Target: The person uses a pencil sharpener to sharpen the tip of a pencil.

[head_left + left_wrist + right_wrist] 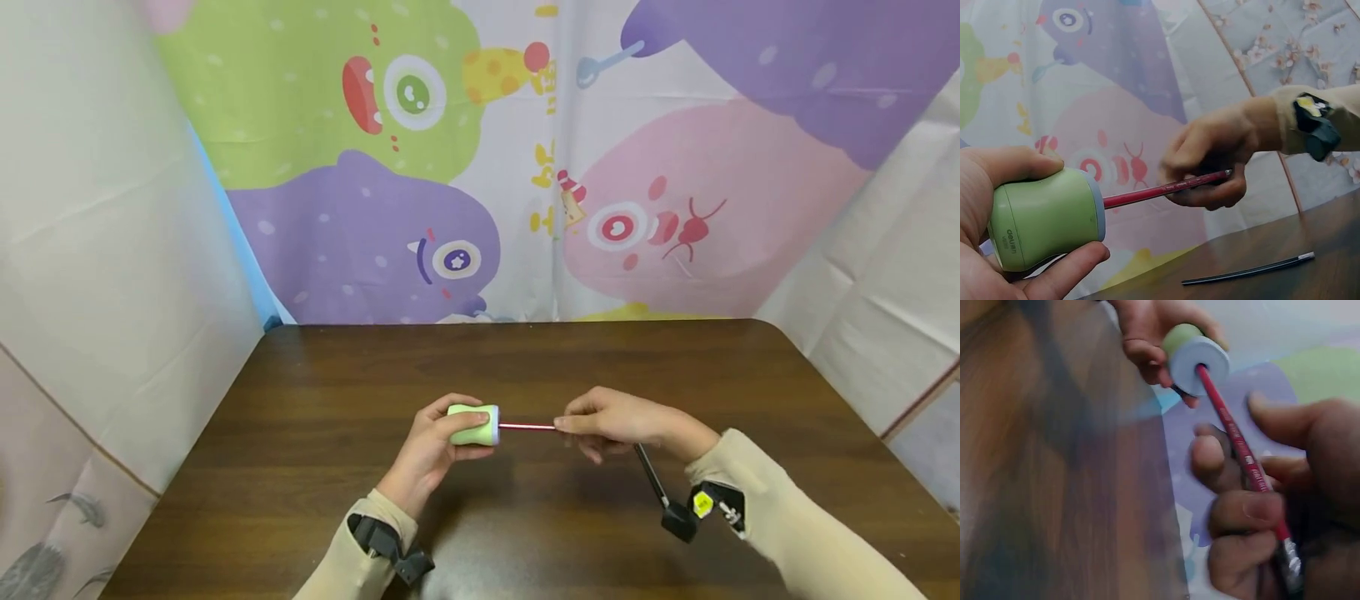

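My left hand (pixel 427 446) grips a light green pencil sharpener (pixel 1047 219) with a pale blue end face, thumb on one side and fingers on the other. A red pencil (pixel 1166 189) has one end in the hole of that face. In the head view it runs level to my right hand (pixel 618 421), whose fingertips pinch it. The right wrist view, somewhat blurred, has the right fingers (pixel 1244 509) curled along the pencil, its silvery end near the palm. Both hands are raised over the table.
A thin black stick (pixel 1247 269) with a silvery tip lies on the brown wooden table (pixel 300 467), below my right hand. Black wrist mounts (pixel 382 542) sit on both sleeves. Behind the table hangs a cartoon-printed curtain (pixel 525 275).
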Demonstrator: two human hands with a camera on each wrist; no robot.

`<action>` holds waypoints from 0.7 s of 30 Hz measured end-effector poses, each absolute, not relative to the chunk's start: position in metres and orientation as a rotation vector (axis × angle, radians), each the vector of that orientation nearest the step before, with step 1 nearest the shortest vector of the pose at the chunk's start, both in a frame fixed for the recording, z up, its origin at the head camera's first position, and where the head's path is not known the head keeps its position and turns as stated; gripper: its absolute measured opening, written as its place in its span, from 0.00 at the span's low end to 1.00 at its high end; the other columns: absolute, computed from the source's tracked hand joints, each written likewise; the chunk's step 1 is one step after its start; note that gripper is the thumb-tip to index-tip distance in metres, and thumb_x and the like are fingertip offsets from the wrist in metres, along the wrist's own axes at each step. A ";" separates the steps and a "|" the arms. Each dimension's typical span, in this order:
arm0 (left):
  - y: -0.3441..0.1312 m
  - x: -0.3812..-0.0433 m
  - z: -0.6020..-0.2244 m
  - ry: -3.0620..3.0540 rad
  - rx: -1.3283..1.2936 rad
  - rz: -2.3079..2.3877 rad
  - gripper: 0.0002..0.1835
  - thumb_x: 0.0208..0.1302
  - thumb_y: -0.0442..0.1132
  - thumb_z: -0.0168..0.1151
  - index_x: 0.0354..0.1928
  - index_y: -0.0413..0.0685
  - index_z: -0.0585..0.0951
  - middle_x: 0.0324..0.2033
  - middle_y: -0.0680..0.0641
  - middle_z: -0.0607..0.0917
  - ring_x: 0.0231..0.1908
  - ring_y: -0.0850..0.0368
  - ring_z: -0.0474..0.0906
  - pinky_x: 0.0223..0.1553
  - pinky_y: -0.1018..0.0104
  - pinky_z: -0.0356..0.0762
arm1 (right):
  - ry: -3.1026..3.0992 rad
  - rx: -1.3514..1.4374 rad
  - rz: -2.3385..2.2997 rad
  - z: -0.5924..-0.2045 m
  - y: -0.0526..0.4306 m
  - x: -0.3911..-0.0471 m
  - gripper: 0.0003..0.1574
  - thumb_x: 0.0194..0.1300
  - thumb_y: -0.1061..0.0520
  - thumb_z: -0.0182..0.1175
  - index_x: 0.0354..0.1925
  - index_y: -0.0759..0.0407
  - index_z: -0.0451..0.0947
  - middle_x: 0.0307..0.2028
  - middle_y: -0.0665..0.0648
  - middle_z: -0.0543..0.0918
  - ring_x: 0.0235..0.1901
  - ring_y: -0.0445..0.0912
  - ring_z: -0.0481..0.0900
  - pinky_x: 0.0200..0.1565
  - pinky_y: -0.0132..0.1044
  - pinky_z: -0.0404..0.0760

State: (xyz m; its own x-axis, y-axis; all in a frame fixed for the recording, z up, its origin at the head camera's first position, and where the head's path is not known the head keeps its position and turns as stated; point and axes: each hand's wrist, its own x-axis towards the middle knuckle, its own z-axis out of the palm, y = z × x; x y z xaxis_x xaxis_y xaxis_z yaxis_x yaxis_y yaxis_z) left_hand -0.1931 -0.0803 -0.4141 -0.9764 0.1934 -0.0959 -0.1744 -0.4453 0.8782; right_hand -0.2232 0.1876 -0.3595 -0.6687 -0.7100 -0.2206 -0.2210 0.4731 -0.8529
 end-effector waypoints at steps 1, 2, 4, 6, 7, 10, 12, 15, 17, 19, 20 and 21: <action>-0.080 -0.193 -0.414 1.512 0.015 2.504 0.12 0.54 0.24 0.61 0.31 0.51 0.84 0.38 0.41 0.77 0.32 0.48 0.81 0.29 0.55 0.87 | 2.252 -0.823 -1.119 -0.361 0.187 -0.221 0.17 0.73 0.52 0.57 0.30 0.62 0.79 0.14 0.48 0.73 0.12 0.37 0.63 0.15 0.28 0.59; -0.081 -0.194 -0.414 1.507 0.006 2.505 0.12 0.54 0.24 0.61 0.30 0.51 0.84 0.39 0.41 0.77 0.32 0.48 0.80 0.29 0.55 0.87 | 2.336 -0.872 -1.103 -0.361 0.188 -0.219 0.15 0.72 0.52 0.59 0.30 0.59 0.81 0.14 0.46 0.73 0.12 0.37 0.64 0.16 0.28 0.61; -0.081 -0.194 -0.415 1.505 0.008 2.505 0.12 0.54 0.25 0.61 0.30 0.51 0.84 0.39 0.41 0.77 0.33 0.48 0.81 0.29 0.55 0.87 | 2.463 -0.939 -1.073 -0.361 0.187 -0.215 0.11 0.69 0.53 0.62 0.29 0.54 0.82 0.13 0.43 0.71 0.13 0.37 0.66 0.18 0.28 0.63; -0.080 -0.194 -0.415 1.500 0.025 2.495 0.12 0.55 0.25 0.61 0.30 0.52 0.84 0.39 0.41 0.77 0.33 0.48 0.81 0.30 0.55 0.88 | 2.515 -0.980 -1.059 -0.359 0.188 -0.213 0.12 0.69 0.55 0.62 0.26 0.53 0.81 0.11 0.42 0.67 0.13 0.37 0.66 0.18 0.28 0.63; -0.080 -0.194 -0.415 1.498 0.033 2.490 0.12 0.55 0.25 0.61 0.30 0.52 0.84 0.39 0.41 0.77 0.33 0.48 0.81 0.30 0.55 0.88 | 2.512 -0.978 -1.063 -0.358 0.188 -0.212 0.13 0.69 0.56 0.62 0.25 0.53 0.81 0.11 0.41 0.66 0.12 0.36 0.65 0.17 0.28 0.61; -0.080 -0.193 -0.413 1.496 0.055 2.476 0.11 0.55 0.26 0.61 0.31 0.51 0.84 0.39 0.41 0.77 0.33 0.47 0.81 0.31 0.54 0.88 | 2.463 -0.951 -1.081 -0.353 0.190 -0.210 0.15 0.70 0.58 0.60 0.24 0.54 0.80 0.10 0.42 0.65 0.11 0.36 0.63 0.16 0.27 0.59; -0.079 -0.193 -0.412 1.494 0.049 2.480 0.11 0.55 0.26 0.61 0.31 0.51 0.84 0.39 0.41 0.77 0.33 0.47 0.81 0.30 0.54 0.88 | 2.405 -0.914 -1.102 -0.350 0.192 -0.209 0.17 0.71 0.59 0.58 0.23 0.56 0.80 0.11 0.44 0.65 0.11 0.36 0.62 0.15 0.27 0.60; -0.084 -0.194 -0.410 1.494 0.004 2.514 0.12 0.55 0.25 0.60 0.31 0.51 0.84 0.39 0.40 0.77 0.32 0.47 0.83 0.29 0.55 0.87 | 2.323 -0.884 -1.138 -0.349 0.202 -0.209 0.18 0.72 0.60 0.55 0.24 0.59 0.80 0.12 0.46 0.67 0.12 0.38 0.64 0.15 0.28 0.63; -0.087 -0.195 -0.408 1.491 -0.011 2.538 0.12 0.55 0.24 0.59 0.31 0.50 0.83 0.39 0.40 0.77 0.31 0.46 0.83 0.28 0.56 0.87 | 2.299 -0.885 -1.149 -0.350 0.208 -0.210 0.19 0.73 0.61 0.54 0.24 0.60 0.79 0.13 0.46 0.68 0.12 0.38 0.65 0.16 0.28 0.65; -0.090 -0.195 -0.405 1.484 -0.017 2.550 0.12 0.56 0.24 0.58 0.31 0.49 0.83 0.40 0.39 0.76 0.31 0.46 0.84 0.28 0.57 0.87 | 2.295 -0.901 -1.155 -0.351 0.213 -0.211 0.19 0.74 0.61 0.53 0.24 0.60 0.79 0.13 0.46 0.68 0.12 0.38 0.66 0.17 0.27 0.65; -0.090 -0.196 -0.405 1.477 -0.011 2.549 0.11 0.56 0.24 0.58 0.32 0.49 0.83 0.40 0.39 0.76 0.31 0.45 0.84 0.29 0.57 0.87 | 2.294 -0.902 -1.160 -0.352 0.214 -0.211 0.19 0.74 0.61 0.53 0.24 0.60 0.79 0.13 0.46 0.68 0.12 0.38 0.66 0.17 0.27 0.65; -0.090 -0.196 -0.405 1.469 -0.005 2.545 0.11 0.56 0.25 0.58 0.32 0.49 0.83 0.41 0.39 0.76 0.31 0.45 0.84 0.29 0.57 0.87 | 2.296 -0.904 -1.163 -0.352 0.214 -0.212 0.19 0.74 0.60 0.53 0.24 0.60 0.79 0.12 0.46 0.68 0.12 0.38 0.66 0.16 0.27 0.64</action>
State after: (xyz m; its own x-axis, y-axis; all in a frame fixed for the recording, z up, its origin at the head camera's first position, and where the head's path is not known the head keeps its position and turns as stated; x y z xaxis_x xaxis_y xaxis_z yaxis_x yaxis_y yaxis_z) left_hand -0.1959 -0.0903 -0.4046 -0.9794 0.1732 -0.1042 -0.1769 -0.4847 0.8566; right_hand -0.2118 0.2142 -0.3523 -0.7052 -0.7058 -0.0678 -0.3628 0.4413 -0.8208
